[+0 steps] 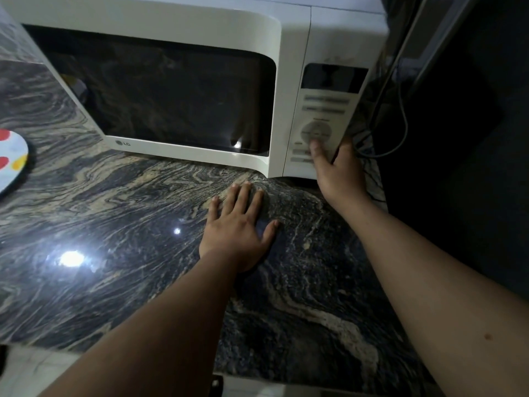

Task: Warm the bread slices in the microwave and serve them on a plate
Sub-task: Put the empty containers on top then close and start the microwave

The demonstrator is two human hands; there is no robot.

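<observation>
Our left hand [239,227] lies flat with fingers spread on the stone counter [114,224]. Our right hand [339,170] holds the corner of the white microwave [200,32], thumb on its buttons. We see its door shut and a plate [11,159] far left.

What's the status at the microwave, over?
Left hand flat on counter. Right hand thumbing microwave panel, door closed. Plate far left. Nothing obstructing.
</observation>
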